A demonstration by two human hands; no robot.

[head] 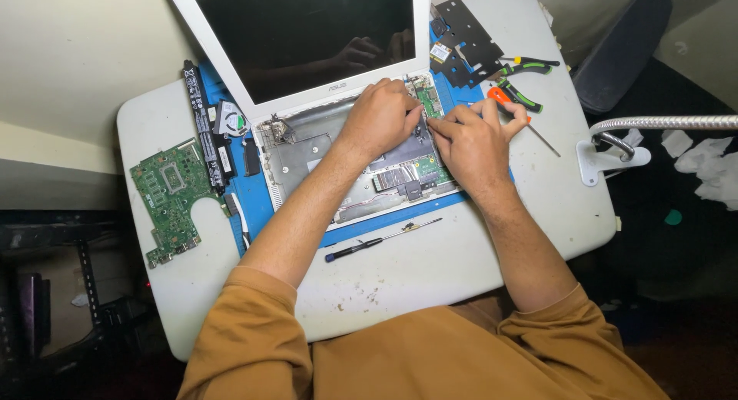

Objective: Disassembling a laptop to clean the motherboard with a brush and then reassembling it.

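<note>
Now both hands work inside the opened white laptop base [307,150] on the white surface [430,269]; the left hand [380,119] presses down by a small green circuit board [427,100], its grip curled, holding I cannot tell what; the right hand [470,142] pinches an orange-handled screwdriver [507,104]; a big green board [171,196] lies well apart.

Small electronics repair bench: opened white laptop [338,108] on blue mat [400,219], green motherboard [171,196] at 9 o'clock, screwdrivers [380,241], pliers [523,92] on white counter [461,269]
</note>
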